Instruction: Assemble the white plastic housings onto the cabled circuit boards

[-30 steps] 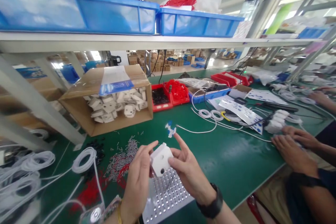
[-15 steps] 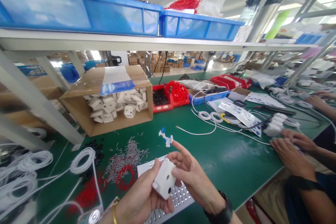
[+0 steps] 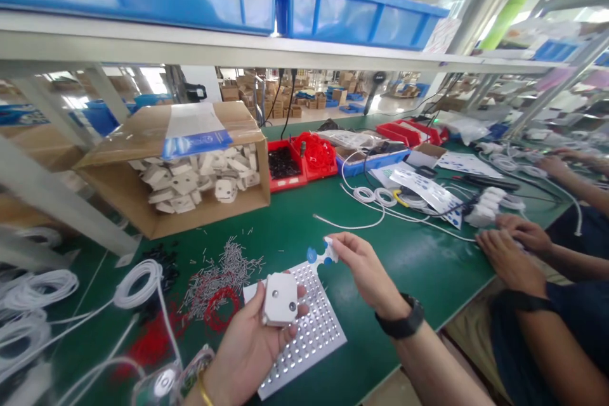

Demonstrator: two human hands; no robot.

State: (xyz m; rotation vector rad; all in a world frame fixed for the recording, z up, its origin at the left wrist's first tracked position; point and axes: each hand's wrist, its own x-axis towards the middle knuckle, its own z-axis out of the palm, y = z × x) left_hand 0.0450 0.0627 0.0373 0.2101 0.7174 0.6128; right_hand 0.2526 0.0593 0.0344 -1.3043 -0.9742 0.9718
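My left hand (image 3: pixel 247 349) holds a small white plastic housing (image 3: pixel 280 299) with two dark holes on its face, just above a white perforated plate (image 3: pixel 309 330) lying on the green table. My right hand (image 3: pixel 364 269), with a black watch on the wrist, pinches a small white and blue sticker strip (image 3: pixel 321 255) at the plate's far edge. The two hands are apart, the right one further out and to the right.
An open cardboard box (image 3: pixel 176 171) of white housings lies on its side behind. Loose metal pins (image 3: pixel 223 269), red rings and white cable coils (image 3: pixel 137 279) lie at left. Red bins (image 3: pixel 299 165) stand further back. Another person's hands (image 3: pixel 509 247) work at right.
My right hand has let go of the white housing and taken hold of the sticker strip on the table. My left hand has turned the housing and keeps it alone. The view has dropped lower.
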